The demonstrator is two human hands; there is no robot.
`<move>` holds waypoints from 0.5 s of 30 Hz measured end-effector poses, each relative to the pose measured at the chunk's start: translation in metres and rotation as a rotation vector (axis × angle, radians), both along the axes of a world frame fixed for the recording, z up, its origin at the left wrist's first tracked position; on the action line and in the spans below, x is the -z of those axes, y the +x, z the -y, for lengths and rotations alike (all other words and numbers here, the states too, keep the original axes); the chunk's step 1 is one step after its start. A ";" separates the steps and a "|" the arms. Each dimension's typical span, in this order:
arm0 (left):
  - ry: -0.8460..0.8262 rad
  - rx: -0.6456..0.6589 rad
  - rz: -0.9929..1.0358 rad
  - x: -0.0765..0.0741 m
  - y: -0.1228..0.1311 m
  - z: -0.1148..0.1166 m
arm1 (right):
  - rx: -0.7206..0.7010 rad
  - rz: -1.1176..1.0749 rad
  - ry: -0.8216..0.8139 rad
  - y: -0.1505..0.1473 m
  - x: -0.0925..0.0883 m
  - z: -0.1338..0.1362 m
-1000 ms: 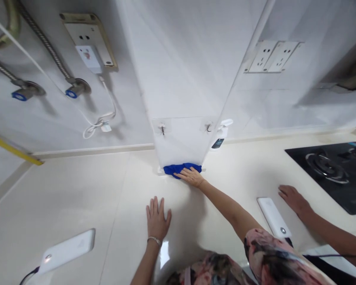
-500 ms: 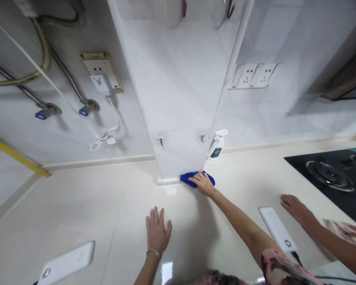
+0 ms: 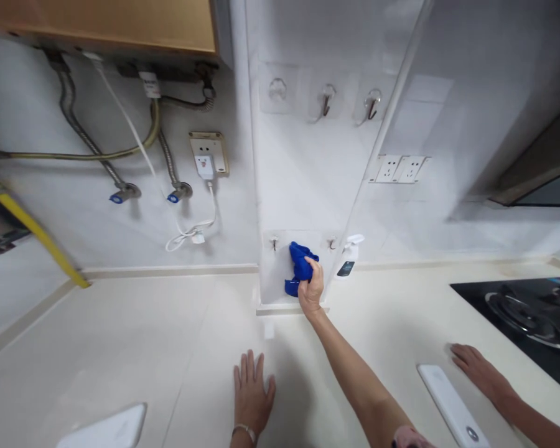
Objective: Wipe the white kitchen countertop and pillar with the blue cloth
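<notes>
My right hand (image 3: 312,289) is closed on a blue cloth (image 3: 298,264) and presses it against the lower face of a white tiled column (image 3: 298,174), just above the column's base ledge. The cloth is bunched and hangs between two small hooks on that face. Nearer to me, my left hand (image 3: 252,392), with a bracelet at the wrist, lies flat on the cream countertop (image 3: 144,336) with its fingers spread and nothing in it.
Another person's hand (image 3: 478,370) rests on the counter at the right, beside a white flat device (image 3: 450,404). A second white device (image 3: 105,429) lies at the lower left. A spray bottle (image 3: 349,258) stands by the column. A black gas hob (image 3: 527,311) is far right.
My right hand slid the blue cloth along the column's base to the right, then lifted it up onto the column's face. The view has tilted upward. My left hand stayed flat.
</notes>
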State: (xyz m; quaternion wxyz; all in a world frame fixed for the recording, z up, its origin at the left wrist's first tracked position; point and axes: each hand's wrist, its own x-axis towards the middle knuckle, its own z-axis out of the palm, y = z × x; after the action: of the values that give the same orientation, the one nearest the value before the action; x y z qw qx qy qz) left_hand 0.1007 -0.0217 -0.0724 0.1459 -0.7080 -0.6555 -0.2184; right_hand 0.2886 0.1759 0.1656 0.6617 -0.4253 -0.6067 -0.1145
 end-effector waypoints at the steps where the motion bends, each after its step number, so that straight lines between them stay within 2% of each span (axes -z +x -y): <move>1: 0.003 0.000 -0.002 0.001 0.000 0.000 | 0.010 -0.045 0.006 -0.005 -0.006 0.001; 4: 0.013 -0.004 0.003 0.004 0.000 -0.001 | 0.029 -0.060 0.010 -0.012 -0.030 0.002; 6: 0.009 -0.005 0.015 0.006 0.000 -0.002 | 0.038 -0.031 0.048 -0.012 -0.053 -0.002; 10: -0.001 -0.005 0.041 0.010 0.000 -0.005 | 0.090 0.028 0.145 -0.004 -0.115 -0.013; 13: 0.036 -0.006 0.057 0.018 -0.001 -0.009 | 0.143 0.064 0.151 -0.002 -0.161 -0.020; 15: 0.083 -0.006 0.074 0.025 -0.001 -0.013 | 0.180 0.090 0.140 -0.005 -0.186 -0.022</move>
State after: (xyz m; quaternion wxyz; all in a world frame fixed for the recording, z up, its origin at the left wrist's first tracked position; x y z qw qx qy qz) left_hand 0.1001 -0.0090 -0.0979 0.1517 -0.6908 -0.6530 -0.2709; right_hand 0.2833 0.1984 0.3513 0.6490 -0.4252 -0.5856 -0.2346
